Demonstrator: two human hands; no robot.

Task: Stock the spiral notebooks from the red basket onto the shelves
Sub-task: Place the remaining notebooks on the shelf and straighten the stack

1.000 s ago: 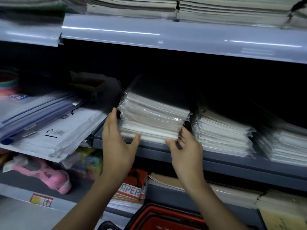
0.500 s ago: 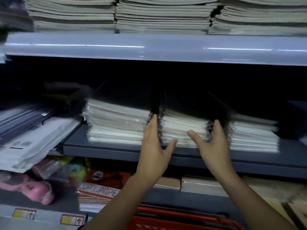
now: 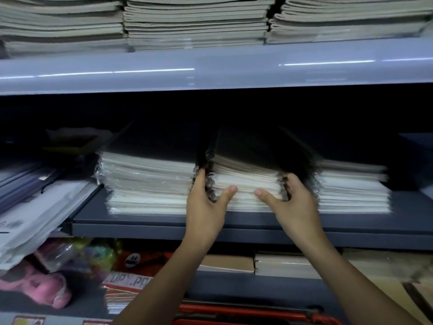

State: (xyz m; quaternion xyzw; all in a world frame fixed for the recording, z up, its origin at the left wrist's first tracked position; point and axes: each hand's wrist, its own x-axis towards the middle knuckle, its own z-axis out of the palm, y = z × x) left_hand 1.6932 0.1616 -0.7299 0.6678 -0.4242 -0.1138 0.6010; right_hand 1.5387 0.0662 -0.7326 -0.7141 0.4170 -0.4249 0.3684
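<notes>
Three stacks of spiral notebooks with black covers lie side by side on the grey middle shelf (image 3: 164, 227). My left hand (image 3: 206, 205) grips the left side of the middle stack (image 3: 246, 181), thumb on its front edge and fingers along the spiral binding. On that stack's right side sits my right hand (image 3: 290, 202), thumb in front and fingers tucked between it and the right stack (image 3: 351, 191). The left stack (image 3: 150, 184) is wrapped in clear plastic and untouched. Only the rim of the red basket (image 3: 246, 311) shows at the bottom, between my forearms.
The upper shelf (image 3: 210, 71) overhangs close above, loaded with grey notebook piles (image 3: 194, 19). White envelopes and folders (image 3: 35, 212) slope at the left. Below are a copy-paper pack (image 3: 126, 289), a pink toy (image 3: 42, 289) and flat books (image 3: 285, 263).
The view shifted rightward from the left stack to the middle one. Both hands moved in from hovering open and now clasp the middle stack's two sides.
</notes>
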